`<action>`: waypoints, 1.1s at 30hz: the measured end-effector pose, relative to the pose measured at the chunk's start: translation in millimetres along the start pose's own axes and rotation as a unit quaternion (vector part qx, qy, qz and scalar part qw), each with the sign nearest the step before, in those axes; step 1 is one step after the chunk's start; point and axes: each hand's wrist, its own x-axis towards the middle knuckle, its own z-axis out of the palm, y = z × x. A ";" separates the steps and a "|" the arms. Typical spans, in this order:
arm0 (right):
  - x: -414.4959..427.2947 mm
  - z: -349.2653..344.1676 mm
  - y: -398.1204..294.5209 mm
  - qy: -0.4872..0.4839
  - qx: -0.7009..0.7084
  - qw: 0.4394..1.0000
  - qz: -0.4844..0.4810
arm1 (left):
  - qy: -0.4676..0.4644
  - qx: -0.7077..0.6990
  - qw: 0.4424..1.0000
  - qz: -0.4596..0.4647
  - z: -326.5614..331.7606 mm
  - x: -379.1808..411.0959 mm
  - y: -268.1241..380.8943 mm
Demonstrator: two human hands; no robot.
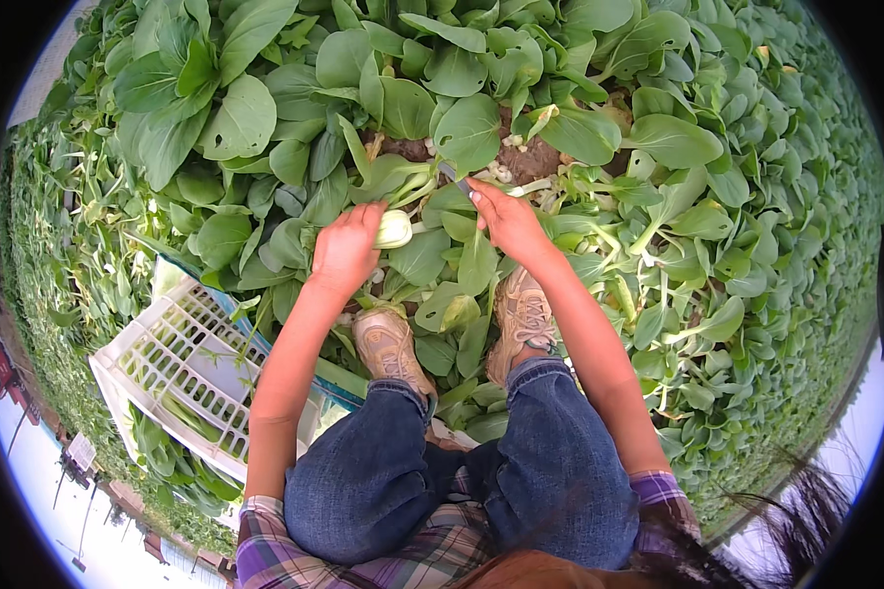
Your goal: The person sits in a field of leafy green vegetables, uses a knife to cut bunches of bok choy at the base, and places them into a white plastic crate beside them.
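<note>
My left hand [348,247] is closed around a head of bok choy [393,230], its pale cut base turned towards my right hand and some of its leaves reaching up between the two hands. My right hand [502,217] grips a knife [453,174]; its handle is mostly hidden in my fingers and its grey blade points up and left among the leaves. Bok choy plants [471,132] stand just beyond both hands. Bits of pale cut stem [499,172] lie on the brown soil there.
A white plastic crate [169,368] holding greens stands at my left, beside a teal-edged board or container [247,324]. My shoes [390,342] are planted among low leaves. Cut leaves and stalks [656,316] lie at the right. Dense bok choy rows spread all round.
</note>
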 end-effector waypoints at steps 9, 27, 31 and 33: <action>2.8 23.4 13.0 -0.010 -0.133 0.989 -0.064 | 0.011 -0.042 0.999 -0.029 -6.3 -3.8 -1.2; -118.9 -69.0 -26.0 0.059 0.523 0.850 -0.025 | 0.039 -0.372 0.920 0.113 -65.8 -27.5 120.3; -108.3 -79.7 -19.1 0.146 0.454 0.879 -0.020 | -0.002 -0.509 0.860 -0.024 -75.3 -24.0 111.2; -107.3 -78.5 -25.3 0.123 0.450 0.884 -0.026 | -0.015 -0.634 0.771 -0.048 -81.2 -15.9 108.5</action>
